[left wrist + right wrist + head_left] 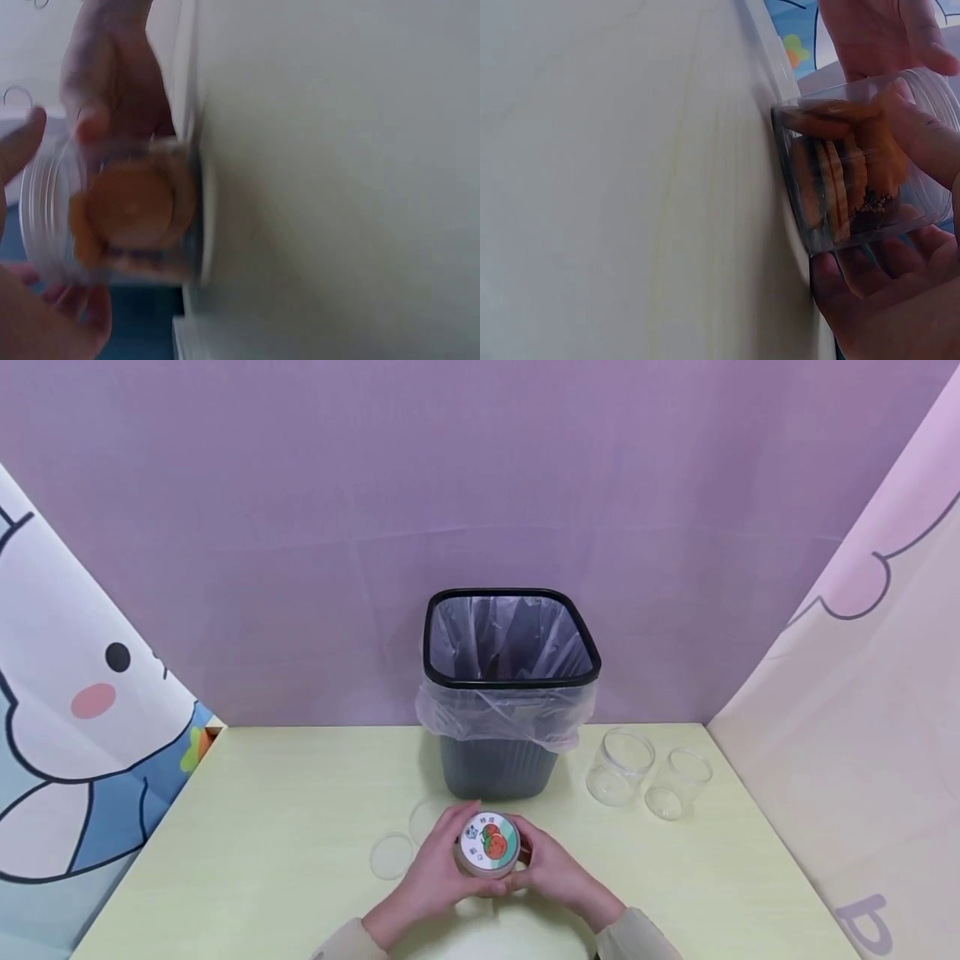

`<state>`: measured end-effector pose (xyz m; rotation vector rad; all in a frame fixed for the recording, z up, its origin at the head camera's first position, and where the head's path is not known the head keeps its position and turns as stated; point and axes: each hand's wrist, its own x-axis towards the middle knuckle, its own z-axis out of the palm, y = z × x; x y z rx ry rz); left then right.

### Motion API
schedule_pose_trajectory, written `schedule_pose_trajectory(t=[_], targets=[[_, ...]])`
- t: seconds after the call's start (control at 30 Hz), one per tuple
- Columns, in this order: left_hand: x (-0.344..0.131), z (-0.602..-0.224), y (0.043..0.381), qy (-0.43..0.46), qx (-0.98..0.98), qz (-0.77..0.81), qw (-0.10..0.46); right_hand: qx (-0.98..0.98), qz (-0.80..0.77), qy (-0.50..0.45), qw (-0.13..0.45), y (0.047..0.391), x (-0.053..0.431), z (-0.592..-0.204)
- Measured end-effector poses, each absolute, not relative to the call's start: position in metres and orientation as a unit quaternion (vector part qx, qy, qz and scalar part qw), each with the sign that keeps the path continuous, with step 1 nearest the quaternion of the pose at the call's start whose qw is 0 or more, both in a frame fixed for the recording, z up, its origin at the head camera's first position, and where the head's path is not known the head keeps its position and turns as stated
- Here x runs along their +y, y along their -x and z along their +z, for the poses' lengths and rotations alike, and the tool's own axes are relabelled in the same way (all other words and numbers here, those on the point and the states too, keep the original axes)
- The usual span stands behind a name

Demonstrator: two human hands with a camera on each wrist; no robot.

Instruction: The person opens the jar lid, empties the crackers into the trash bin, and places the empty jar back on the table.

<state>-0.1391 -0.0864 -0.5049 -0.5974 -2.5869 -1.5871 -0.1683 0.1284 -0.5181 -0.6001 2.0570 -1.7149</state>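
Observation:
A clear jar (840, 161) of cookies stands between the hands at the table's front. In the head view, a round sticker (489, 841) with orange fruit drawn on it shows on its top. The left hand (441, 867) holds the jar's left side, thumb toward the front. On the other side the right hand (553, 870) grips it, its thumb lying along the jar wall in the right wrist view. Several round cookies (131, 206) show through the wall. Whether the jar's base touches the table cannot be told.
A dark bin (498, 768) with a clear liner stands behind the jar. Two transparent open containers (618, 768) are at the right. Left of the hands lie two clear round discs (392, 856). A purple cloth (375, 527) hangs behind the table (262, 860).

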Motion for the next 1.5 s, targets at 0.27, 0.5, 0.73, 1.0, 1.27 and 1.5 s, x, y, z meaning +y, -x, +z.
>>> schedule_pose_trajectory(t=[0.27,0.5,0.73,1.0,1.27,1.5], targets=[[-0.110,-0.499,0.168,0.289,-0.799,-0.519,-0.101,0.744,-0.600,0.220,0.195,0.168,0.129,-0.517],[-0.121,-0.498,0.193,0.358,-0.750,-0.522,-0.193,0.741,-0.605,0.212,0.201,0.169,0.129,-0.519],[-0.121,-0.501,0.198,0.348,-0.740,-0.533,-0.216,0.738,-0.608,0.210,0.203,0.168,0.129,-0.519],[-0.117,-0.500,0.187,0.326,-0.755,-0.546,-0.158,0.743,-0.602,0.215,0.198,0.168,0.129,-0.516],[-0.109,-0.505,0.169,0.278,-0.770,-0.567,-0.089,0.739,-0.606,0.215,0.202,0.168,0.129,-0.517],[-0.095,-0.508,0.152,0.219,-0.790,-0.572,-0.019,0.737,-0.609,0.216,0.200,0.169,0.129,-0.518]])
